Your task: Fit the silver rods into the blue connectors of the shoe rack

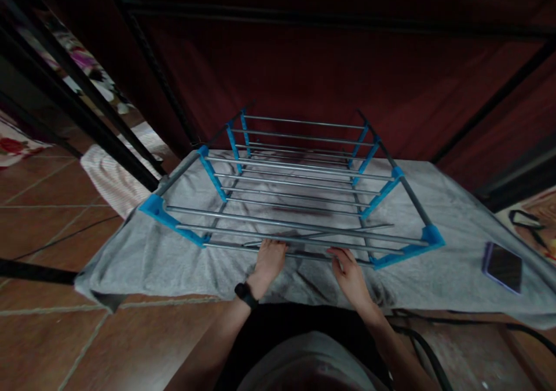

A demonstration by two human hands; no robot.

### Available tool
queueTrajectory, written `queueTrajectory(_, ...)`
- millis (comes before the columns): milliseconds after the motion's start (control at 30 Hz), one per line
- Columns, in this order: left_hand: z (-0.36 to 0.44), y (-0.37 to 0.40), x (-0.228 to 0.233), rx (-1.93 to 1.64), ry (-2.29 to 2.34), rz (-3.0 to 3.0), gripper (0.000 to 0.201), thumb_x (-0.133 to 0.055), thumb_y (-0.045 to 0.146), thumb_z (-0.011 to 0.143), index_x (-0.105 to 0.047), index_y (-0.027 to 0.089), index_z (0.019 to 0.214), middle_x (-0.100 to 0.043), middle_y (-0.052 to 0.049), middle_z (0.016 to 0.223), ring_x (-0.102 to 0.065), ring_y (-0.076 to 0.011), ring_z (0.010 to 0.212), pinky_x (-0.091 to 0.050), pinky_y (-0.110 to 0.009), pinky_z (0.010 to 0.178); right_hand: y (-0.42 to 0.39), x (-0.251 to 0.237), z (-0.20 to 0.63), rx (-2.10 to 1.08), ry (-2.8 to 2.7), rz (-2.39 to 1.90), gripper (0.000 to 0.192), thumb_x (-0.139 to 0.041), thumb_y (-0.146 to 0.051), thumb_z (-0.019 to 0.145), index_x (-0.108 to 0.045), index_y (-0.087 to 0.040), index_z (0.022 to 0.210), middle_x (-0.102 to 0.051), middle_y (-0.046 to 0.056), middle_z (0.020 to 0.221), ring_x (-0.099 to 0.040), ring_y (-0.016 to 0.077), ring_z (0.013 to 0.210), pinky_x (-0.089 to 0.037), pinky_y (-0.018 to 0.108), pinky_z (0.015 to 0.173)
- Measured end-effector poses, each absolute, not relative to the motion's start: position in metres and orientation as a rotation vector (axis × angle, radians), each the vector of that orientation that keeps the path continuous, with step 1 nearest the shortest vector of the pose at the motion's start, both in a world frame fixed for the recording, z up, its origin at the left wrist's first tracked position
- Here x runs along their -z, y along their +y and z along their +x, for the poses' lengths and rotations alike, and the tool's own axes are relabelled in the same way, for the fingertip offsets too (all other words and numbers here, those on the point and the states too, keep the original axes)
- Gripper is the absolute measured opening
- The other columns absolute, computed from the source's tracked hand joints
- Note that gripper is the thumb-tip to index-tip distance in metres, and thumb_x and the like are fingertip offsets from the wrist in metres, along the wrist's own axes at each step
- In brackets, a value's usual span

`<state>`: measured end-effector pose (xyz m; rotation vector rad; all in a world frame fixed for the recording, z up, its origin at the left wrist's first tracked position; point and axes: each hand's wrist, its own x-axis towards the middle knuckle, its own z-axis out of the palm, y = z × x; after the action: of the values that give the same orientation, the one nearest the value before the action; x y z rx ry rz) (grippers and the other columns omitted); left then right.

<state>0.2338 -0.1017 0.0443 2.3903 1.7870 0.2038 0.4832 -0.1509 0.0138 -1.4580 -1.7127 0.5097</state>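
Observation:
A shoe-rack-like frame of grey metal tubes (278, 223) and blue plastic side brackets (393, 256) stands on a grey cloth (174, 272) before me. My left hand (270, 259), with a black band on its wrist, has its fingers closed over the lowest near tube. To its right, my right hand (347, 268) pinches the same tube, thumb below and fingers curled over the top. A thin metal rod (347, 231) lies slantwise inside the frame, behind the near tubes; its left end is near my left fingers. Palms and some fingertips are hidden.
A phone (503, 267) lies on the cloth at the right. Dark red panels (304, 72) with black metal bars rise behind the rack. Tiled floor (39, 333) shows at left, with a striped cloth (110, 174). A black cable (425, 347) runs below the near edge.

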Motion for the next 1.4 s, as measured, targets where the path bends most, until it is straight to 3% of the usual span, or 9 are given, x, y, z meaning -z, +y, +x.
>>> queueTrajectory(167, 0.232, -0.074, -0.042, -0.141, 1.662, 2.426, 0.041, -0.038, 0.006, 0.095, -0.062, 0.017, 0.126, -0.065, -0.010, 0.131, -0.057, -0.0226, 0.123, -0.040, -0.041, 0.111, -0.132, -0.001, 0.486, -0.407, -1.720, -1.461, 0.027, -0.048, -0.028, 0.094, -0.071, -0.023, 0.109, -0.068, 0.010, 0.120, -0.060, 0.0284, 0.119, -0.048, 0.050, 0.104)
queueTrajectory(367, 0.224, -0.090, -0.040, -0.334, 1.704, 2.549, 0.047, -0.038, 0.002, 0.091, -0.059, 0.018, 0.130, -0.063, -0.010, 0.132, -0.054, -0.0255, 0.126, -0.039, -0.044, 0.112, -0.116, -0.006, 0.478, -0.021, -1.996, -1.371, 0.039, -0.040, -0.027, 0.099, -0.060, -0.018, 0.131, -0.064, 0.014, 0.131, -0.055, 0.0299, 0.125, -0.045, 0.053, 0.105)
queueTrajectory(500, 0.192, -0.119, -0.043, -0.499, 1.704, 2.510, 0.046, -0.040, -0.001, 0.089, -0.061, 0.019, 0.125, -0.064, -0.011, 0.122, -0.057, -0.0253, 0.116, -0.046, -0.044, 0.103, -0.111, -0.014, 0.466, 0.230, -2.230, -1.384, 0.038, -0.038, -0.022, 0.101, -0.060, -0.018, 0.131, -0.066, 0.013, 0.131, -0.057, 0.0296, 0.125, -0.040, 0.053, 0.108)
queueTrajectory(667, 0.137, -0.147, -0.050, -0.651, 1.659, 2.505, 0.042, -0.041, 0.003, 0.093, -0.061, 0.021, 0.125, -0.063, -0.009, 0.114, -0.057, -0.0238, 0.106, -0.047, -0.041, 0.097, -0.116, -0.020, 0.450, 0.189, -2.507, -1.337, 0.033, -0.042, -0.023, 0.103, -0.066, -0.024, 0.126, -0.074, 0.008, 0.112, -0.069, 0.0234, 0.104, -0.048, 0.039, 0.098)
queueTrajectory(833, 0.105, -0.155, -0.045, -0.836, 1.862, 2.451, 0.036, -0.044, 0.010, 0.096, -0.063, 0.021, 0.125, -0.063, -0.011, 0.118, -0.056, -0.0253, 0.110, -0.045, -0.043, 0.100, -0.117, -0.027, 0.430, 0.097, -2.607, -1.285, 0.035, -0.041, -0.027, 0.105, -0.062, -0.026, 0.133, -0.074, 0.006, 0.116, -0.071, 0.0178, 0.093, -0.053, 0.029, 0.083)
queueTrajectory(1000, 0.095, -0.165, -0.037, -1.182, 2.176, 2.169, 0.034, -0.046, 0.016, 0.097, -0.060, 0.022, 0.128, -0.059, -0.013, 0.127, -0.054, -0.0283, 0.119, -0.044, -0.047, 0.102, -0.120, -0.026, 0.430, 0.108, -2.564, -1.309, 0.034, -0.042, -0.026, 0.105, -0.063, -0.024, 0.132, -0.074, 0.006, 0.115, -0.071, 0.0181, 0.092, -0.053, 0.029, 0.079)
queueTrajectory(1133, 0.082, -0.168, -0.025, -1.536, 2.240, 1.769, 0.028, -0.050, 0.022, 0.095, -0.058, 0.020, 0.122, -0.059, -0.012, 0.120, -0.055, -0.0271, 0.116, -0.045, -0.046, 0.102, -0.123, -0.021, 0.437, 0.130, -2.529, -1.296, 0.034, -0.041, -0.027, 0.105, -0.064, -0.022, 0.130, -0.074, 0.007, 0.117, -0.071, 0.0194, 0.093, -0.053, 0.032, 0.082)
queueTrajectory(1400, 0.038, -0.134, -0.002, -1.908, 2.049, 0.951, 0.046, -0.062, 0.026, 0.083, -0.056, 0.020, 0.129, -0.063, -0.014, 0.127, -0.061, -0.0251, 0.117, -0.049, -0.042, 0.103, -0.119, -0.033, 0.420, 0.179, -2.544, -1.377, 0.034, -0.042, -0.026, 0.105, -0.063, -0.024, 0.131, -0.076, 0.005, 0.111, -0.073, 0.0184, 0.088, -0.054, 0.030, 0.076)
